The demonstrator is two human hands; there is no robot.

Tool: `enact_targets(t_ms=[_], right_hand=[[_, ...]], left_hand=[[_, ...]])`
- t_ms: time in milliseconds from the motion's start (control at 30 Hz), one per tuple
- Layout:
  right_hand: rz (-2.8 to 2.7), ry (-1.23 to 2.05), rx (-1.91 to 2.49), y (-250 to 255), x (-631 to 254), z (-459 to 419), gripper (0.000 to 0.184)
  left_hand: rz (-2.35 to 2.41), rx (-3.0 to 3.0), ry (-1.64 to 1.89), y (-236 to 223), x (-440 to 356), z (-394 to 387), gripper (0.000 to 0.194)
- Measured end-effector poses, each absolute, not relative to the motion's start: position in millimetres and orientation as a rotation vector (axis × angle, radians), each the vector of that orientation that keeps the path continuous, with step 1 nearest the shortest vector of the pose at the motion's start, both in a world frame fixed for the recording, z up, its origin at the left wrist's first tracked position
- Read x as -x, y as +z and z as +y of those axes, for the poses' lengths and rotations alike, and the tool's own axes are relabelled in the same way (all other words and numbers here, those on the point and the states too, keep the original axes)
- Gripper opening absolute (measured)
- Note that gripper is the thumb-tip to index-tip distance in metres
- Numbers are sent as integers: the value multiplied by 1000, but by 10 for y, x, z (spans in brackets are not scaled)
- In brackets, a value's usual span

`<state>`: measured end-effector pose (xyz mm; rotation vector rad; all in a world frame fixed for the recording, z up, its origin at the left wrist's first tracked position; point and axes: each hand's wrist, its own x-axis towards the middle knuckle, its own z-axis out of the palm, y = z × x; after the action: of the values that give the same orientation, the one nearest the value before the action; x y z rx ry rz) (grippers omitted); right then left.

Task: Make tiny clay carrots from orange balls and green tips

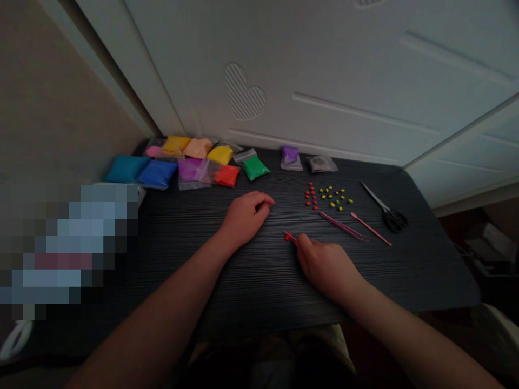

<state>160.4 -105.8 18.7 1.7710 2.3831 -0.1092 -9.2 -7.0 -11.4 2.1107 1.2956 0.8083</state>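
Note:
My right hand point(324, 262) is closed around a thin pink modelling tool point(291, 236), most of it hidden in the fingers. The tool's tip lies at a small piece of red clay point(287, 236) on the dark table. To its left rests my left hand point(247, 216), with fingers curled inward and the tips close together; I see nothing held in it. Small red clay pieces point(311, 194) stand in rows beyond my right hand, beside several yellow-and-green pieces point(332, 204). A tiny green bit point(300, 217) lies between the hands.
Pink tweezers point(343, 226), a pink stick tool point(371, 229) and black-handled scissors point(385, 208) lie to the right. Bags of coloured clay line the back, among them green point(255, 168), red point(226, 175), blue point(157, 173) and purple point(290, 155). A white panel point(324, 65) rises behind the table.

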Motion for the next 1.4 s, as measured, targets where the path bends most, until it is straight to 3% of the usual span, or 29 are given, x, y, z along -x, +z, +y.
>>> enact_targets(t_ms=[967, 1400], right_hand=[[2372, -25, -1771, 169, -1604, -1071, 21], [2506, 58, -1731, 115, -1649, -942, 19]], left_hand=[[1285, -2113, 831, -135, 98, -62, 20], [1038, -2366, 628, -131, 79, -95, 23]])
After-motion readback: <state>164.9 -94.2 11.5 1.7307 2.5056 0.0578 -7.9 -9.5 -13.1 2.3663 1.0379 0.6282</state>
